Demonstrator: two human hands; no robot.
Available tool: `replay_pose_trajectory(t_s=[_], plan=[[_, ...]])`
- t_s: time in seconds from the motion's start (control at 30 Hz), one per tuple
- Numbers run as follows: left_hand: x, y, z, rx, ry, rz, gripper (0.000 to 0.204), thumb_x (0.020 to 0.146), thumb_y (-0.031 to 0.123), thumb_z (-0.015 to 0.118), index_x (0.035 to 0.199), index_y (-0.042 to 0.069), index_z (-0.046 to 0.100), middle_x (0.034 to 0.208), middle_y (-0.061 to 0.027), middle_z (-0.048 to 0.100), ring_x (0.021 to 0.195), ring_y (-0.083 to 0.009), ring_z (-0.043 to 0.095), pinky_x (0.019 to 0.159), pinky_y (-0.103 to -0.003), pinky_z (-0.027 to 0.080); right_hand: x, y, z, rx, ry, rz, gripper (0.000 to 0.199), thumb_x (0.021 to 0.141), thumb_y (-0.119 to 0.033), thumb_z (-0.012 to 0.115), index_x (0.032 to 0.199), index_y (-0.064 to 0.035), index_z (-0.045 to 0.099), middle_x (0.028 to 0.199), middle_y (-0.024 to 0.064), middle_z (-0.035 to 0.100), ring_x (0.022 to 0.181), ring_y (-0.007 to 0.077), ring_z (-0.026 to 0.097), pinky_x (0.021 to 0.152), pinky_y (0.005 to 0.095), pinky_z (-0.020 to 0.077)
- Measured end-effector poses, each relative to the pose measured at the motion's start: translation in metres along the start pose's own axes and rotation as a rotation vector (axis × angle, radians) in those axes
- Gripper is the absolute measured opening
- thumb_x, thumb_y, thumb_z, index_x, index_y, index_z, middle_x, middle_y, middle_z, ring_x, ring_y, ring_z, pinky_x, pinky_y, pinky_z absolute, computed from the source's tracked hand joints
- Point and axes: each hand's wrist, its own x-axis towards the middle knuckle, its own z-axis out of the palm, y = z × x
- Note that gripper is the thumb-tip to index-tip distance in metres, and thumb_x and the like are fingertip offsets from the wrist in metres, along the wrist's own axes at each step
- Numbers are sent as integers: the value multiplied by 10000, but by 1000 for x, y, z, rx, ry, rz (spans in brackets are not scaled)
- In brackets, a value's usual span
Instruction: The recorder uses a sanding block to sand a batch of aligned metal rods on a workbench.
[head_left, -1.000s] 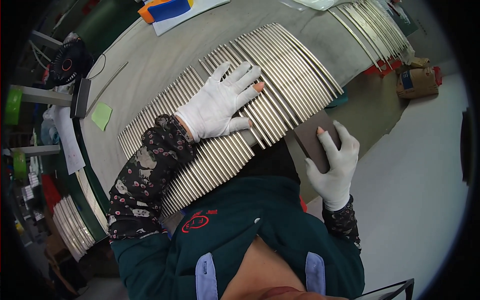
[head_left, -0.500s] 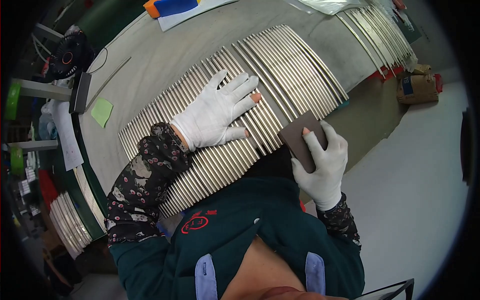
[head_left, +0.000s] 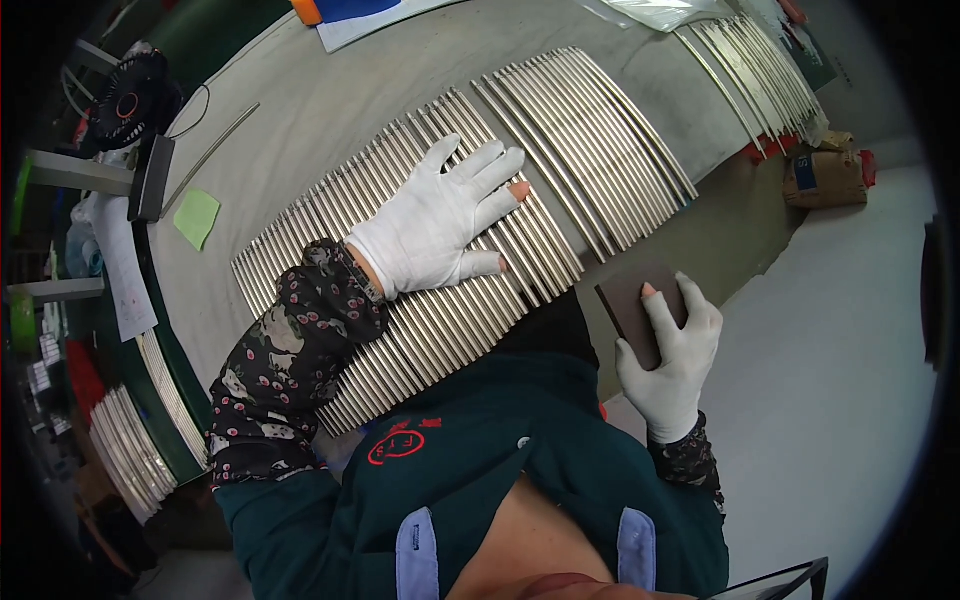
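A long row of thin, shiny metal rods (head_left: 430, 335) lies side by side on the grey table. My left hand (head_left: 440, 220), in a white glove with bare thumb and finger tips, rests flat across them, fingers spread. Off the table's near edge, to the right of the rods, my gloved right hand (head_left: 675, 365) grips a flat, dark brown-grey block that looks like a sanding block (head_left: 632, 312). The block is apart from the rods. A second group of rods (head_left: 600, 140) lies just beyond, with a narrow gap between the two groups.
More rods (head_left: 755, 85) lie at the far right, near a brown package (head_left: 828, 180). On the left are a green paper note (head_left: 197, 218), one loose rod (head_left: 212, 158) and a black fan (head_left: 130, 100). A blue object (head_left: 350, 8) lies at the far edge.
My right hand has drawn the block right and toward my body, away from the rod ends. The left hand stays spread on the rods, nearly unmoved.
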Motion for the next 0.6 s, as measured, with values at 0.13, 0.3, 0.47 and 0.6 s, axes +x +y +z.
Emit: replay_pose_trajectory(t_s=[0.13,0.3,0.47,0.6], plan=[[-1,2,-1,10,4,-2,789,862,541,513,1465,88,281,1513,-204,265,1402,-361,253,1132,-554,159,15,-21,10,58,5,-54,647,554,-176,784,1174,-136,605,1292,205,461,1042,355,484,886,445,410],[0,6,-3,12,-20,-17,799,828,534,557,1417,35,352,1500,-206,284,1404,-349,253,1142,-539,164,48,-44,32,-65,-3,-81,545,640,-229,753,1156,-146,600,1207,178,480,985,336,510,769,439,438],[-3,4,-3,22,4,-31,801,812,526,580,1404,29,370,1495,-203,297,1406,-340,253,1145,-535,165,37,-30,29,-36,-50,-143,572,627,-211,764,1171,-146,600,1233,208,470,996,347,519,777,436,454],[4,2,-1,22,5,-5,810,808,533,579,1402,24,369,1494,-205,297,1406,-341,254,1139,-535,175,29,-30,19,-99,-34,-109,555,639,-217,755,1167,-143,602,1235,200,470,1021,338,499,779,430,437]])
